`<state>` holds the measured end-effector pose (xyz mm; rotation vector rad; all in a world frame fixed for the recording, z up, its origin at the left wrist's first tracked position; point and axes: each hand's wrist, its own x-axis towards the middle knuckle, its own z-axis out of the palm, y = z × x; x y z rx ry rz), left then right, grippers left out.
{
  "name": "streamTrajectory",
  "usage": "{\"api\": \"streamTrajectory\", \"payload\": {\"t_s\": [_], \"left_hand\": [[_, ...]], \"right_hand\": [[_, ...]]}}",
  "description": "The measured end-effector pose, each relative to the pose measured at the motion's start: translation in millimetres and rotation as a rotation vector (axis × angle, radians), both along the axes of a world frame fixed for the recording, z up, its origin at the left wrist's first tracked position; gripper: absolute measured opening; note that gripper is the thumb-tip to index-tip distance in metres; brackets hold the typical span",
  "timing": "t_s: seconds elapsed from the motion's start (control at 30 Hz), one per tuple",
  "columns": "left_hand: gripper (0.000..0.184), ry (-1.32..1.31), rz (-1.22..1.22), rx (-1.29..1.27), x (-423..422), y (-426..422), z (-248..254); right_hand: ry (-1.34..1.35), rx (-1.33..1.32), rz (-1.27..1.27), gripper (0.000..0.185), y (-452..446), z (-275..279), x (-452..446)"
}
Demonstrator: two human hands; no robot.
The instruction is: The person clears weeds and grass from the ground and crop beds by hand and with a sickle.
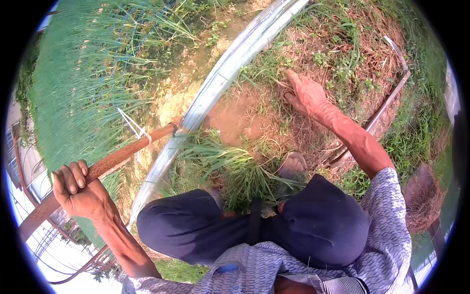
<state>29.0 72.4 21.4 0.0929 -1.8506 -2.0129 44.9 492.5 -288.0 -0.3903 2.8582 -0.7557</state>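
My left hand (78, 193) is wrapped round a rusty metal pipe (125, 153) that slants up from the lower left. White string (142, 131) is tied about the pipe near its far end. My right hand (307, 95) reaches forward, low over the weedy soil. Its fingers are closed around thin, dry-looking grass stalks (282, 85), partly hidden by the fingers. Between my feet lies a bunch of long green grass (245, 169), partly over one foot (293, 164).
A long plastic-covered ridge or tube (220, 73) curves past on the left. Beyond it grows a dense bed of thin green leafy plants (83, 83). A narrow bent strip (391, 95) lies at the right. Dry brown grass (423, 201) is heaped at the lower right.
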Motion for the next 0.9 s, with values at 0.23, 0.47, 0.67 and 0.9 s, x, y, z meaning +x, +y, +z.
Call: {"api": "streamTrajectory", "payload": {"t_s": [0.23, 0.47, 0.67, 0.9], "left_hand": [[0.038, 0.037, 0.058, -0.04, -4, 7, -3], [0.039, 0.084, 0.098, -0.063, -7, 5, -7], [0.042, 0.105, 0.08, -0.077, -7, 0, -11], [0.041, 0.137, 0.091, -0.074, -7, 0, -14]], "right_hand": [[0.068, 0.13, -0.038, 0.062, -53, -17, -51], [0.225, 0.049, -0.044, 0.023, -65, -32, -67], [0.13, 0.15, -0.139, 0.038, -75, -41, -84], [-0.402, -0.259, 0.05, 0.051, -110, -24, 37]]}}
